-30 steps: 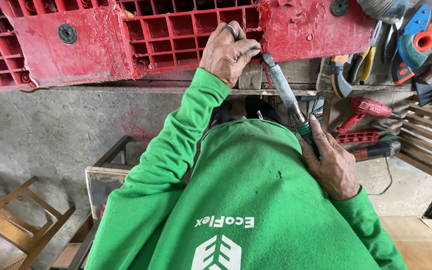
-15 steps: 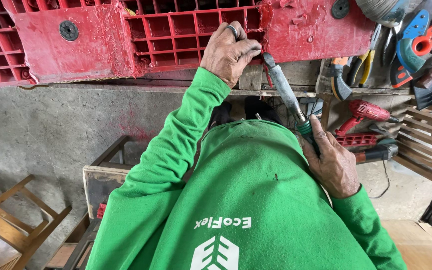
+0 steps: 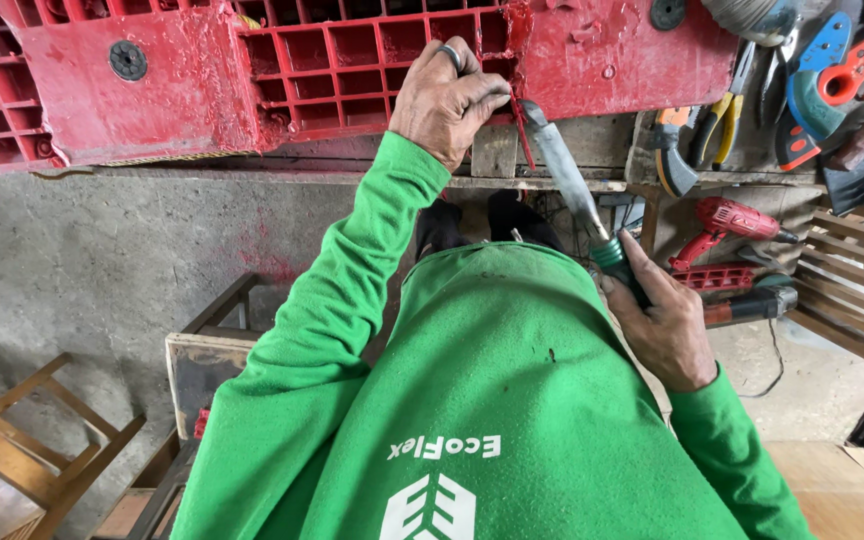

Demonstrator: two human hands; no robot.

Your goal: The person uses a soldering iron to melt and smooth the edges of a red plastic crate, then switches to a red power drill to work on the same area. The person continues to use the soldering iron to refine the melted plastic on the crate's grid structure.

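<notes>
Working a long heated iron [image 3: 570,180] against a thin red strip [image 3: 522,125] at the broken edge of the red plastic pallet [image 3: 352,60], upper centre of the frame. Left hand [image 3: 447,100] is closed in a pinch on the strip, fingertips at the grid edge, ring on one finger. Right hand [image 3: 657,320], centre right, is wrapped shut around the tool's green handle [image 3: 612,255].

Judgement: the join looks best served by holding the tip flat on the seam, feeding the strip steadily, and keeping fingers clear of the hot end.

Tool's long axis runs diagonally, handle at lower right, tip pointing up-left into the pallet. Strip hangs near vertical, just beside the tip; whether they touch, cannot tell.

Pliers [image 3: 722,120] and a red drill [image 3: 732,220] lie at upper right.
</notes>
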